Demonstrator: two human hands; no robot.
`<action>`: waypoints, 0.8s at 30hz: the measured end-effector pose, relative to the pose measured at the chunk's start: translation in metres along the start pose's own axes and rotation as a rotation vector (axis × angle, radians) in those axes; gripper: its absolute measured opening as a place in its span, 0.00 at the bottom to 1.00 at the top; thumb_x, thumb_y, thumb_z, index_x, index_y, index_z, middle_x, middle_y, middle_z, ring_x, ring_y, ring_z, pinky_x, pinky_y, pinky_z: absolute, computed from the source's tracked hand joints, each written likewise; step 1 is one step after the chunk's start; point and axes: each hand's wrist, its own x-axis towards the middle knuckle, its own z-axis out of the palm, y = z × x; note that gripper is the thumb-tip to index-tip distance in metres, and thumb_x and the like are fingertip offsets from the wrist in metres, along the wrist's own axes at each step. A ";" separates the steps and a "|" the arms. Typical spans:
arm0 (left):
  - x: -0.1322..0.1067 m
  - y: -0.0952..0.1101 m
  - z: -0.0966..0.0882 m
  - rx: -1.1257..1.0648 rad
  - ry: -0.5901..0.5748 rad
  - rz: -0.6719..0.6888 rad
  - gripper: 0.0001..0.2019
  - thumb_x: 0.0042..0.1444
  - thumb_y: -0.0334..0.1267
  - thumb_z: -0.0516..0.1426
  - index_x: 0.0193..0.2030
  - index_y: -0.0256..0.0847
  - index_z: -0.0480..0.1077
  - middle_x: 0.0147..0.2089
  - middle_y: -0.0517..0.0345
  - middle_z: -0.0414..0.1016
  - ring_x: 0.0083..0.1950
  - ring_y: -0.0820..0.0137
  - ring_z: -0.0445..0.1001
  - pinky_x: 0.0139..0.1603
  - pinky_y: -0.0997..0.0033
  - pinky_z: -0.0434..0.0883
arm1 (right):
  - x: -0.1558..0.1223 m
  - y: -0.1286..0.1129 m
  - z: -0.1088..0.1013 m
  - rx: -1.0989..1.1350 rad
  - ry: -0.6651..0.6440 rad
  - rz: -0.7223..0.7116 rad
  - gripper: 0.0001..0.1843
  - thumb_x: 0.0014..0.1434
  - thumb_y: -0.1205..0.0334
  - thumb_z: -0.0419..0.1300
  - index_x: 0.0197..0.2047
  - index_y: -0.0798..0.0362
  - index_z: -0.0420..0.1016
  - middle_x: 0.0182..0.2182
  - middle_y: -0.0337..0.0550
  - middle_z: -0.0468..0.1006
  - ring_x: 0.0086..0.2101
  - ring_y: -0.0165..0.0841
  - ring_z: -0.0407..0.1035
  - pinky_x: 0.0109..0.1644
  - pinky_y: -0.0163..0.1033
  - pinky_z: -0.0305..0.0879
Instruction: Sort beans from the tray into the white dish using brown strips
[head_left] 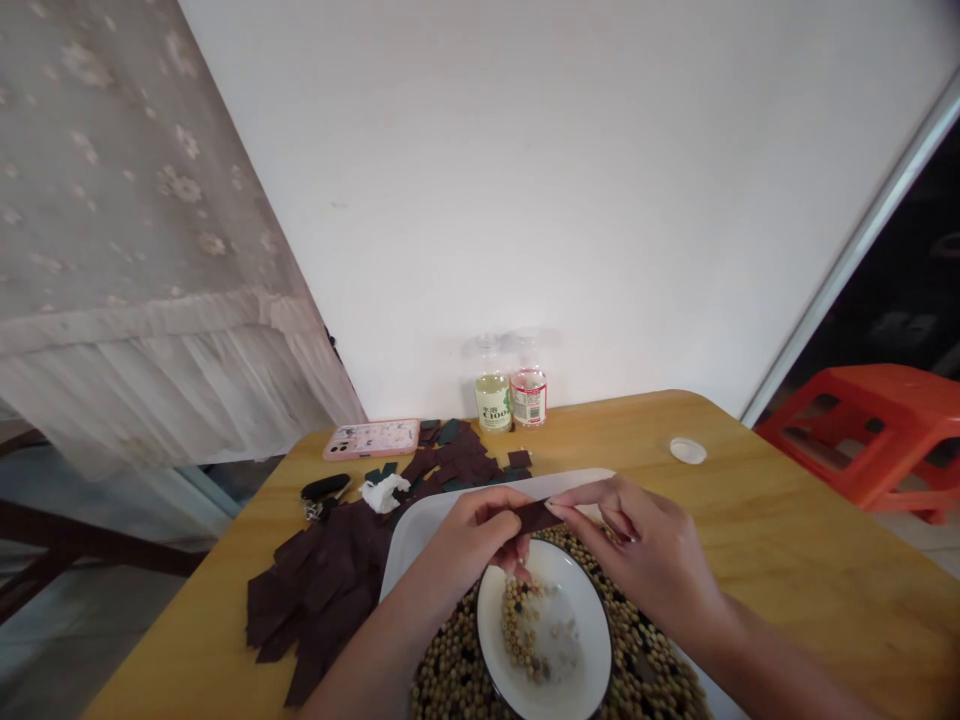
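Observation:
My left hand (474,535) and my right hand (637,545) pinch the two ends of a small dark brown packet (537,516), held level above a white bowl (545,640). The bowl holds a few beans and stands in a white tray (420,530) filled with mixed beans (450,675). Both hands have their fingers closed on the packet.
A pile of dark brown and green packets (337,570) lies left of the tray on the wooden table (787,540). Behind are a pink phone (372,439), a black clip (324,491), crumpled white paper (384,492), two small bottles (511,390) and a white cap (688,450). An orange stool (877,430) stands at right.

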 end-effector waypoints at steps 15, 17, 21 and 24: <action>0.001 -0.001 -0.001 -0.015 0.029 -0.007 0.11 0.43 0.36 0.52 0.33 0.36 0.70 0.19 0.64 0.66 0.19 0.78 0.66 0.25 0.75 0.67 | 0.000 -0.001 0.000 -0.044 0.000 -0.025 0.06 0.57 0.61 0.56 0.29 0.51 0.67 0.16 0.33 0.68 0.13 0.23 0.54 0.18 0.31 0.51; 0.001 -0.002 -0.001 -0.005 -0.009 -0.008 0.10 0.43 0.35 0.52 0.33 0.36 0.71 0.19 0.64 0.66 0.19 0.78 0.66 0.25 0.75 0.67 | 0.001 -0.001 0.000 -0.042 -0.001 -0.020 0.05 0.57 0.62 0.56 0.30 0.51 0.68 0.15 0.32 0.67 0.13 0.23 0.54 0.18 0.31 0.52; 0.002 -0.002 -0.002 -0.030 0.020 0.005 0.11 0.43 0.35 0.52 0.33 0.36 0.71 0.19 0.63 0.66 0.19 0.77 0.65 0.26 0.73 0.69 | 0.001 -0.002 0.001 -0.023 0.009 -0.012 0.09 0.57 0.62 0.56 0.26 0.51 0.65 0.15 0.32 0.68 0.13 0.23 0.54 0.18 0.31 0.52; 0.002 -0.002 -0.001 -0.026 0.041 0.014 0.11 0.43 0.36 0.52 0.33 0.36 0.71 0.19 0.63 0.66 0.19 0.77 0.65 0.25 0.75 0.68 | 0.001 -0.002 0.001 -0.016 0.017 -0.008 0.11 0.57 0.62 0.57 0.24 0.51 0.63 0.16 0.33 0.69 0.13 0.23 0.55 0.18 0.31 0.52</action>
